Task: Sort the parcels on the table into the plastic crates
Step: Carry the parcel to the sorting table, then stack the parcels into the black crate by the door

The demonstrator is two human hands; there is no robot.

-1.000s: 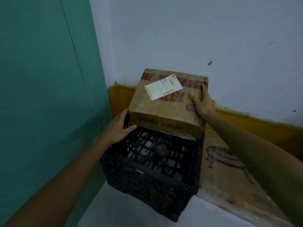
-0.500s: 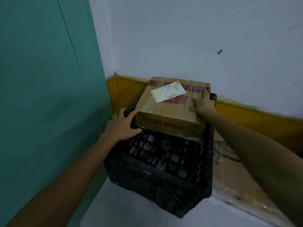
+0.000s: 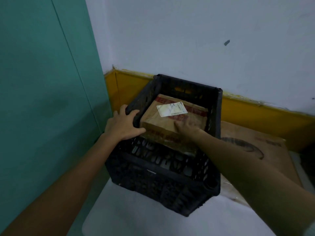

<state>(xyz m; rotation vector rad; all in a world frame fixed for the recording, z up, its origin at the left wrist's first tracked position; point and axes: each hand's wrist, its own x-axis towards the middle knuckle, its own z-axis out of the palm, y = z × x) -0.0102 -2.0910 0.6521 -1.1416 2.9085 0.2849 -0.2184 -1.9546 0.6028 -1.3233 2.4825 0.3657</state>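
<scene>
A brown cardboard parcel (image 3: 163,123) with red tape and a white label lies inside the black plastic crate (image 3: 163,178), toward its far side. My left hand (image 3: 123,124) rests on the crate's left rim, thumb against the parcel's near left corner. My right hand (image 3: 186,126) lies on top of the parcel near its right front edge, fingers fairly straight and blurred.
The crate stands in a corner between a green panel (image 3: 42,99) on the left and a white wall with a yellow skirting (image 3: 265,114). A flat cardboard sheet (image 3: 265,150) lies to the crate's right. A pale surface (image 3: 136,217) shows below the crate.
The parcel went down from above the crate rim into the crate. My right hand moved from the parcel's right edge onto its top; my left hand settled on the rim.
</scene>
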